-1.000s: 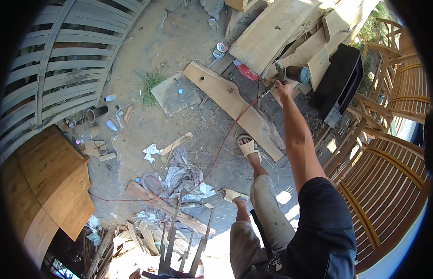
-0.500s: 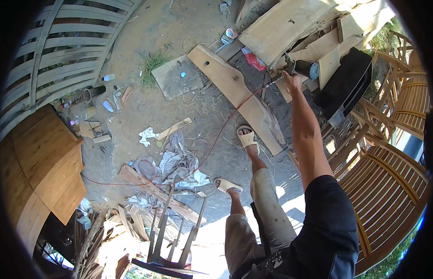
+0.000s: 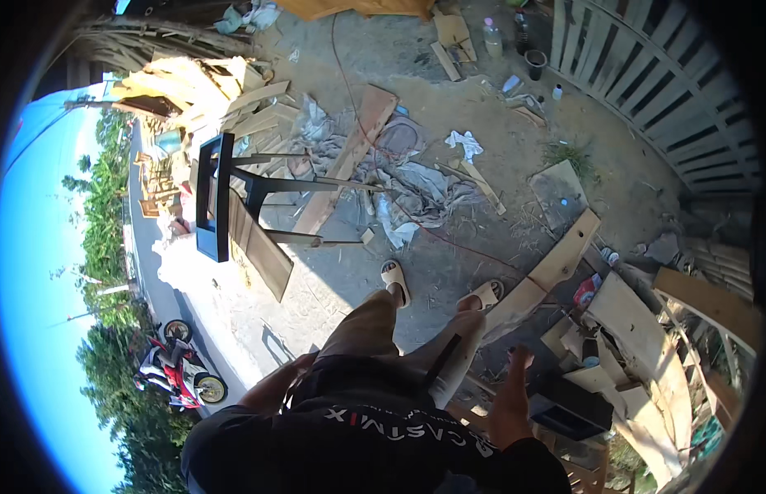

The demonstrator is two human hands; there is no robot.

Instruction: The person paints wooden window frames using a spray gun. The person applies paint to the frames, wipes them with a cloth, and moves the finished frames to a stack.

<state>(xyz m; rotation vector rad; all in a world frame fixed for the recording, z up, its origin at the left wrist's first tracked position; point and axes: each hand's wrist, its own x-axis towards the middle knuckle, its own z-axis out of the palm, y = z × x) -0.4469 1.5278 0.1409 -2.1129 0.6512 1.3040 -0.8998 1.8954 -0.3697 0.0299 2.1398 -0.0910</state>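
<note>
My right hand (image 3: 519, 359) hangs at my right side, its thumb apart from loosely curled fingers, and no held thing shows in it. Beside it lie a black box-shaped object (image 3: 572, 405) and a pile of wooden offcuts (image 3: 595, 380). Among these boards a bluish round end (image 3: 591, 361) shows, seemingly the cup of a hose-fed tool; most of it is hidden. Near my left hip is my left hand (image 3: 302, 364), its fingers too small and partly hidden to make out. A thin red hose (image 3: 461, 244) crosses the ground past my feet.
A dark-framed table (image 3: 255, 193) stands at the left, beside scrap wood (image 3: 255, 103) and crumpled sheeting (image 3: 420, 193). A long plank (image 3: 556, 251) lies by my right foot. Slatted panels (image 3: 654, 78) stand far right. A red and white motorcycle (image 3: 181, 370) is on the road.
My view has swung left, bringing the road and motorcycle in. My right hand has come away from the hose-fed tool by the boards and drawn back to my side. My left hand has come into view.
</note>
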